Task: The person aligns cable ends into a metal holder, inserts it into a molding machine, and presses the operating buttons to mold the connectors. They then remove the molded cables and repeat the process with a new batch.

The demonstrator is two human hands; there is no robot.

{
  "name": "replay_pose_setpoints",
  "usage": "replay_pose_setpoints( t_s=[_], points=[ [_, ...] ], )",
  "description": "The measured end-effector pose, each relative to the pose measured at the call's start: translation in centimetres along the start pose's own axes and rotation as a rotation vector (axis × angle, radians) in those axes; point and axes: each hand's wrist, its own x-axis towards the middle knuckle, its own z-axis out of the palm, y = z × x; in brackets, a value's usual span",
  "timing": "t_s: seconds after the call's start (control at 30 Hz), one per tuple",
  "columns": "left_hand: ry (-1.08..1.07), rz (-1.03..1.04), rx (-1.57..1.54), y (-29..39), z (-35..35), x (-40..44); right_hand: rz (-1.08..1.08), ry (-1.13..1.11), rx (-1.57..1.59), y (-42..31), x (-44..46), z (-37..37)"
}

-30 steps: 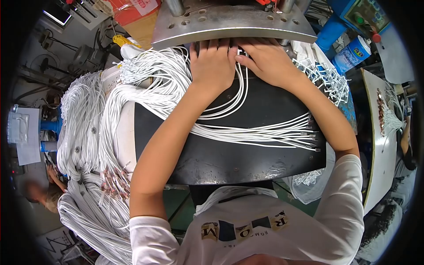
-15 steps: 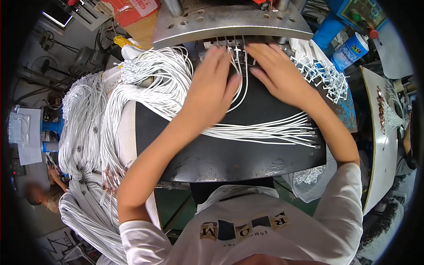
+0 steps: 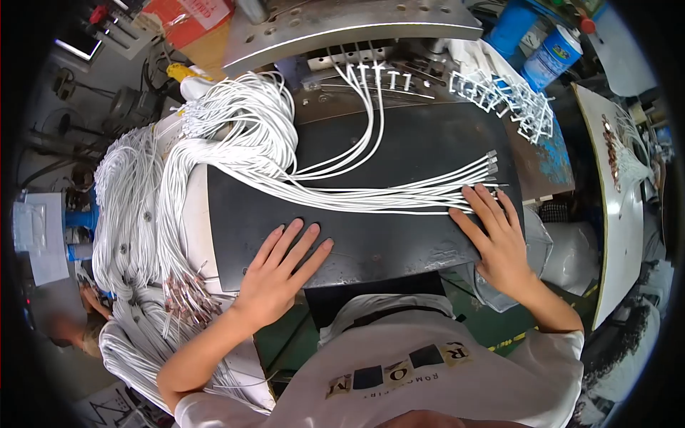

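Cables (image 3: 371,200) fan across the black mat (image 3: 357,250), ends beneath my right hand's (image 3: 501,250) spread, unclosed fingers; my left hand (image 3: 271,278) lies open at its near edge. Apparently partway: some strands reach the metal block (image 3: 322,63), others lie outside.

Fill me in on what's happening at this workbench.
Someone is working with a lot of white cables by hand. Their right hand is at the fanned-out ends of a bundle of cables, with its fingers spread, while their left hand rests near the front edge of the black work surface, apparently holding nothing. A few other cables lead up to the metal machine at the back, and small white plastic pieces lie heaped beside it.
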Motion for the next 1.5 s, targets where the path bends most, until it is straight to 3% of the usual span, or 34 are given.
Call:
replay_pose_setpoints(
  t_s=[0.43, 0.63, 0.73, 0.8, 0.9, 1.0, 1.2, 1.23, 1.27, 1.33, 1.5],
  points=[
    [0.013, -0.011, -0.031, 0.7, -0.6, 0.3, -0.008, -0.013, 0.015, 0.2, -0.5, -0.3],
    [0.013, 0.013, 0.02, 0.6, -0.6, 0.4, -0.018, -0.143, -0.006, 0.1, 0.1, -1.9],
    [0.055, 0.012, -0.415, 0.3, -3.9, 2.0, -0.112, -0.077, 0.277, 2.9, 2.0, -4.7],
    [0.175, 0.048, -0.408, -0.2, -4.7, 4.2, -0.008, 0.197, 0.12, 5.3, 5.1, -5.2],
    [0.29, 0.259, -0.105, -1.8, -3.3, 9.5, 0.095, 0.549, -0.23, 10.4, 10.9, -2.7],
    [0.321, 0.274, -0.163, -4.7, -2.2, 12.1, 0.165, 0.42, -0.188, 13.1, 13.1, -0.8],
    [0.324, 0.215, -0.225, -5.7, -2.3, 12.5, 0.127, 0.596, -0.048, 12.8, 8.5, -3.0],
    [0.311, 0.207, -0.218, -5.0, -2.9, 12.7, 0.143, 0.64, -0.156, 12.9, 8.0, -4.1],
    [0.293, 0.199, -0.212, -4.3, -3.4, 12.9, 0.313, 0.579, -0.235, 12.3, 7.7, -5.3],
    [0.23, 0.164, -0.237, -2.8, -3.9, 13.8, 0.3, 0.69, -0.261, 14.8, 8.1, -3.9],
    [0.015, 0.049, -0.181, -1.5, -4.7, 15.9, 0.252, 0.588, -0.315, 16.2, 6.7, -2.3]
  ],
)
